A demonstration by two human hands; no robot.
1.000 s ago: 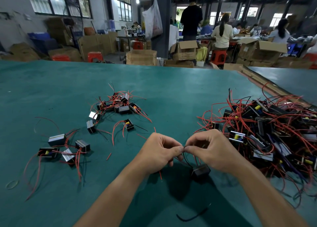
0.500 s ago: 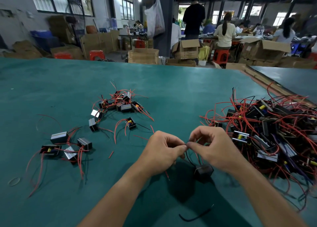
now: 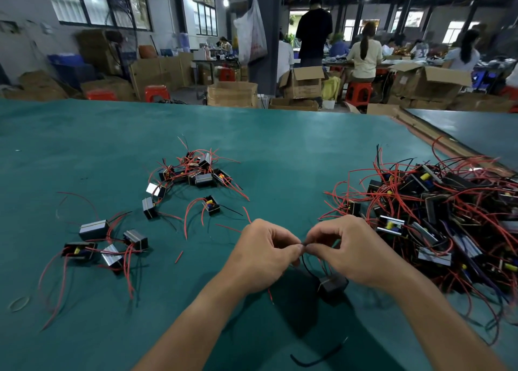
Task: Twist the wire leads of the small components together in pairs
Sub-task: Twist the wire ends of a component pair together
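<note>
Single head-worn wide-angle view, aimed forward and down. The hands (image 3: 304,251) are seen close, low in frame; the green surface (image 3: 280,151) stretches ahead, workshop visible beyond its far edge.

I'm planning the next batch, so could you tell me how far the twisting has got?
Seemingly done: two groups of black boxy red-leaded components at left. In hand: left hand and right hand pinch one black component's leads. Remaining: the tangled pile at right.
</note>
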